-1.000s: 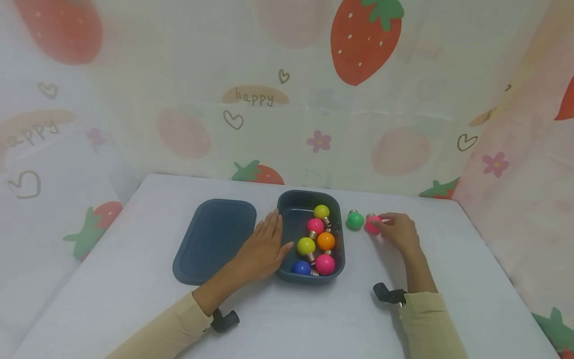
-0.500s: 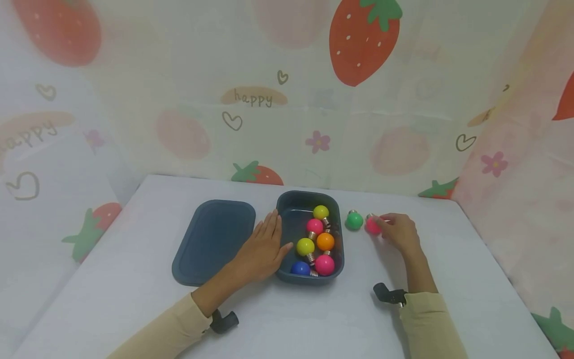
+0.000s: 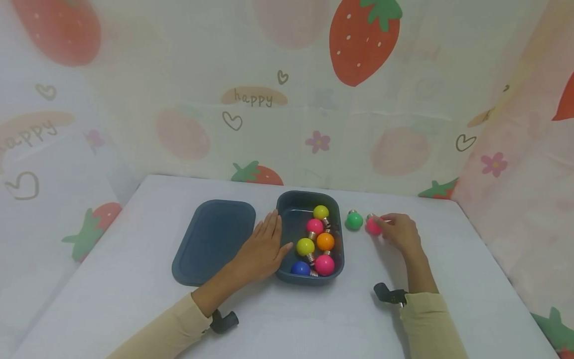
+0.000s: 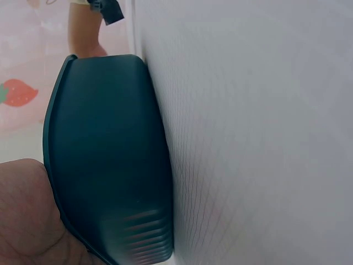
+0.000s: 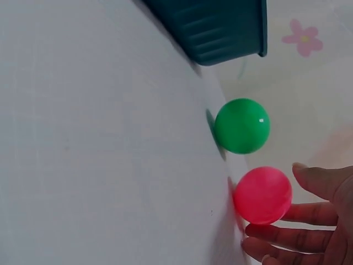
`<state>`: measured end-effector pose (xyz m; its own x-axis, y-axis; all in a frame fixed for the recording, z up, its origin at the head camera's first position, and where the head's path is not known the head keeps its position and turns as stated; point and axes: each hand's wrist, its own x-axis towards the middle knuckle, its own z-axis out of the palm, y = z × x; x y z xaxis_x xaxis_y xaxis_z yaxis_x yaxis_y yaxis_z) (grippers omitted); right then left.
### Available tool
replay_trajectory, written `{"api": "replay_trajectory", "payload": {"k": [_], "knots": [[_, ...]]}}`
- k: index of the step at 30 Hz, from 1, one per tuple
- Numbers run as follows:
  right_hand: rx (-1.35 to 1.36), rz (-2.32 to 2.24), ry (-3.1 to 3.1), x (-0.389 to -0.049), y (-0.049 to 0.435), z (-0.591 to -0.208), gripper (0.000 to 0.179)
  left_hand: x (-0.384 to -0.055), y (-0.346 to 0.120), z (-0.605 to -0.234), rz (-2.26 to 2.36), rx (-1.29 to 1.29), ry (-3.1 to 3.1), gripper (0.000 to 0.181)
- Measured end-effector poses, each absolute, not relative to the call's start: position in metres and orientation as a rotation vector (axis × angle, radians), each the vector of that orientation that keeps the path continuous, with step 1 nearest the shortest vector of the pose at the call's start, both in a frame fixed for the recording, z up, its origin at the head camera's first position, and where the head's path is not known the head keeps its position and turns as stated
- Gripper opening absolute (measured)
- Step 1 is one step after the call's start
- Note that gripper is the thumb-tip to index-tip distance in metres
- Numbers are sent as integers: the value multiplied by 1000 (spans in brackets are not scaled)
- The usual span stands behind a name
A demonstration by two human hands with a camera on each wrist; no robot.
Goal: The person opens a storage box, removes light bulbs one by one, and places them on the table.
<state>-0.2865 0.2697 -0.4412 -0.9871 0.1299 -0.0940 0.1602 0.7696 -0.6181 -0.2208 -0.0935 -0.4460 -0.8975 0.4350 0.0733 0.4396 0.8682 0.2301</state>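
Observation:
A dark blue-green box [image 3: 287,271] stands on the table, holding several coloured light bulbs along its right side, among them an orange bulb [image 3: 325,241] and a blue bulb [image 3: 301,268]. My left hand [image 3: 260,249] rests with straight fingers over the box's left rim, thumb reaching inside. Right of the box, a green bulb [image 3: 354,221] and a pink bulb [image 3: 373,225] sit on the table, metal bases facing away. My right hand [image 3: 400,232] is at the pink bulb; in the right wrist view its fingers [image 5: 292,237] lie beside the bulb, with the thumb apart from it.
A matching flat lid [image 3: 213,242] lies left of the box, partly behind the left forearm. The table [image 3: 309,319] has a white cover. A strawberry-print curtain [image 3: 188,75] hangs around its back and sides.

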Motion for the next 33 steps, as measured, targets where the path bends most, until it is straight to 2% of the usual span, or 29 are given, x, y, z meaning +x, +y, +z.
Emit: {"api": "replay_trajectory", "payload": {"k": [13,26,33], "knots": [[190,-893,3070,-276,273,-412,57,-220,-94,-445,-365,-714,-3024,75],[37,-904,3164,-255,246,-374,52,-222,-95,-449,-365,-711,-3028,75],[-76,-930,3169,-250,229,-367,49,-221,-95,-446,-369,-711,-3038,75]]}}
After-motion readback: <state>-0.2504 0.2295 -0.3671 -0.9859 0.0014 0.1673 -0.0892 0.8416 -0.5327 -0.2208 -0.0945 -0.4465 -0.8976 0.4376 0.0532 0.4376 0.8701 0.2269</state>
